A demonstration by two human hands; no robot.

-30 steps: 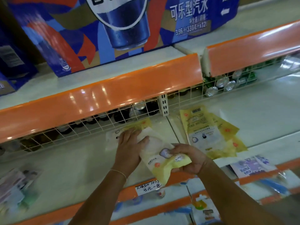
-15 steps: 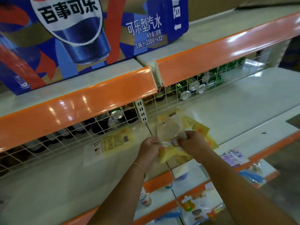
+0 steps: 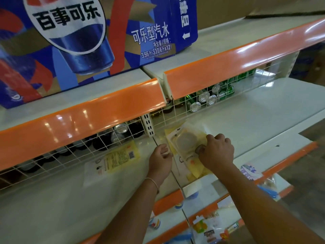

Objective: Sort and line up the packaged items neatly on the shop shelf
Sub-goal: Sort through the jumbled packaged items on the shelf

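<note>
Yellow packets stacked near shelf front edge, pinned under curled right hand; left hand loose, empty; lone packet leftward unsorted.

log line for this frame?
right hand: pressing yellow packet stack | left hand: beside stack, empty | lone packet: left, unaligned

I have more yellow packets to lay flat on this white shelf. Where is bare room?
Bare white shelf lies right of the right hand, between the wire grid and the front edge. More lies front-left, below the lone yellow packet. It is crowded at the packet stack between both hands; the left hand sits beside it.
</note>
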